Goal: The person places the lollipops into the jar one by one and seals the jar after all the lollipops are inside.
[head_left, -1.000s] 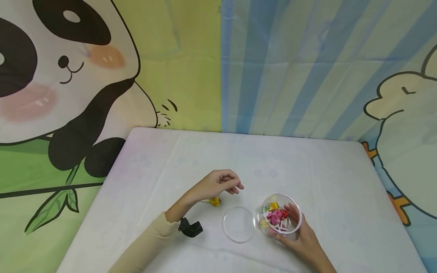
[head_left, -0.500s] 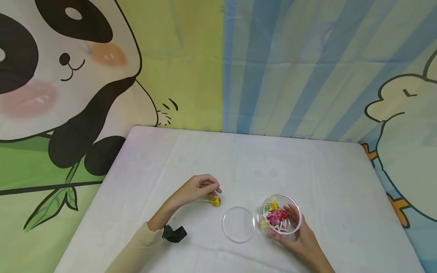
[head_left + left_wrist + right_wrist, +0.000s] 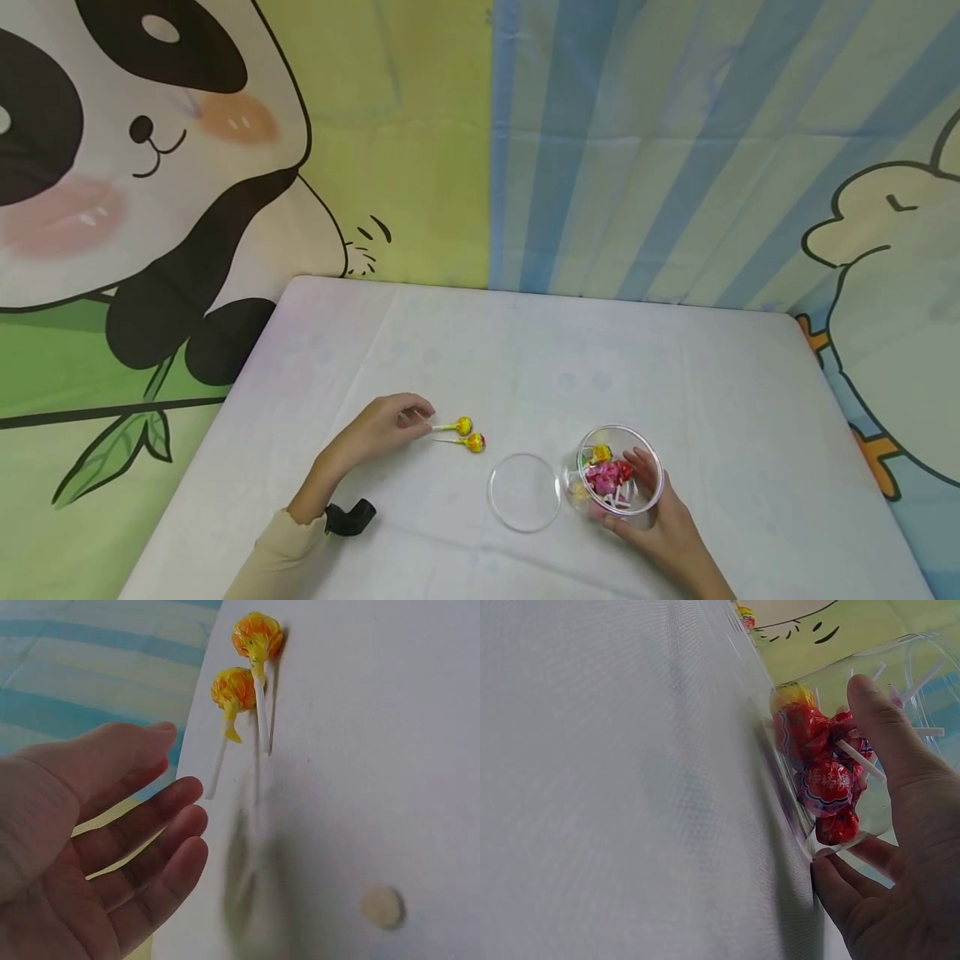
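Two yellow-wrapped lollipops lie side by side on the white table, the farther lollipop (image 3: 463,426) just behind the nearer lollipop (image 3: 476,442). My left hand (image 3: 386,429) is beside their stick ends. In the left wrist view its relaxed fingers (image 3: 184,866) hold nothing and stay apart from both sticks. My right hand (image 3: 663,533) grips a clear round jar (image 3: 619,428) from the right, thumb and fingers round its wall. Inside the jar are several lollipops in red, pink and yellow wrappers (image 3: 829,786), their white sticks pointing various ways.
A clear round lid (image 3: 491,508) lies flat on the table (image 3: 585,358), left of the jar. A black wrist device (image 3: 351,518) sits on the left sleeve's cuff. Printed cloth with a panda (image 3: 247,225) hangs behind the table. A round beige spot (image 3: 382,906) shows in the left wrist view.
My left hand has moved left and toward the near edge, away from the lollipops. A second yellow lollipop now shows fully beside the first. The right hand and jar have stayed put.
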### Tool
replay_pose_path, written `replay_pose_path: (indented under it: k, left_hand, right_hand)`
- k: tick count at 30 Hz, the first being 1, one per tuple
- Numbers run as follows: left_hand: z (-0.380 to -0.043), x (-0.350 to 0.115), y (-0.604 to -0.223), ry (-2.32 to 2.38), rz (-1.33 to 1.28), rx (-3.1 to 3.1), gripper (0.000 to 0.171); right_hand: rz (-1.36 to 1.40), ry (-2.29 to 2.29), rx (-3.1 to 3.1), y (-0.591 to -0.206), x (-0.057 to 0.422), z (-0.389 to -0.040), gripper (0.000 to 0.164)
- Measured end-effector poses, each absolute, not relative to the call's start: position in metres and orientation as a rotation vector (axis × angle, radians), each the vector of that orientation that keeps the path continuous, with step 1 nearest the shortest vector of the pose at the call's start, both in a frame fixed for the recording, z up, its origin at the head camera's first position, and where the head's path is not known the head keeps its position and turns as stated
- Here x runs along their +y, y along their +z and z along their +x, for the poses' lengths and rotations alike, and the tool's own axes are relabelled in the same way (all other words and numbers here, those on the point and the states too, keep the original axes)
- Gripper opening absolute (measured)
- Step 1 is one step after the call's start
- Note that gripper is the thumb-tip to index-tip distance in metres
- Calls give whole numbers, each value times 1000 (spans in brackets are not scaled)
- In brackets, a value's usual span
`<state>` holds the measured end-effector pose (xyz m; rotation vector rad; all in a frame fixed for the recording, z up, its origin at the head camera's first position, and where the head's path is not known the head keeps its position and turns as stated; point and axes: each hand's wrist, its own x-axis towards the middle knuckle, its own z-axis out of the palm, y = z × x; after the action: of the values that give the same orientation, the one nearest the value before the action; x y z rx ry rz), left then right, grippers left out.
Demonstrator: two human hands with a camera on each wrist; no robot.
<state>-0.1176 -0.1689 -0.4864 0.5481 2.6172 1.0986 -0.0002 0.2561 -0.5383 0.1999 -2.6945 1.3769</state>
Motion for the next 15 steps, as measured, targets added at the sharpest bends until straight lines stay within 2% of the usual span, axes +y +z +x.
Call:
replay_pose_path:
  k: [5,15]
  left_hand:
    - [-119,-175,-493,1071,575,2545,23]
    - [-127,-180,-506,1096,564,2477,17]
  right_hand:
    - [203,1385,-2691,-538,256,0,98]
    - [232,1400,-2668,-539,256,0,98]
